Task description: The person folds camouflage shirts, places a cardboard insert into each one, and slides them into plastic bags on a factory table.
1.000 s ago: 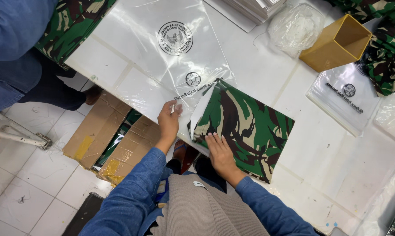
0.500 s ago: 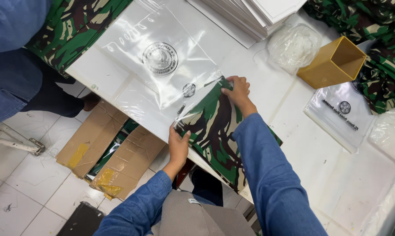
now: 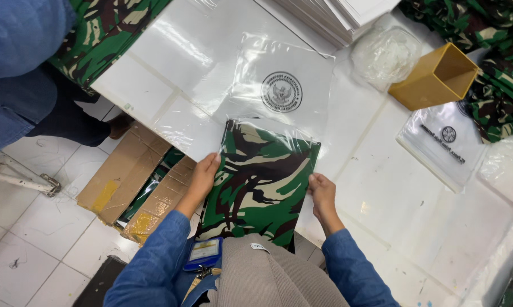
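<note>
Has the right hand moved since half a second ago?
Yes. The right hand has come back from the camouflage garment's far corner, near the yellow box, to its near right edge.

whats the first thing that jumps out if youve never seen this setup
The folded camouflage garment at the near edge of the white table stands out first, its far end tucked in a clear plastic bag with a round emblem, the left hand and right hand gripping its two sides. After that, the yellow open box at the far right, and the taped cardboard cartons on the tiled floor to the left.
</note>
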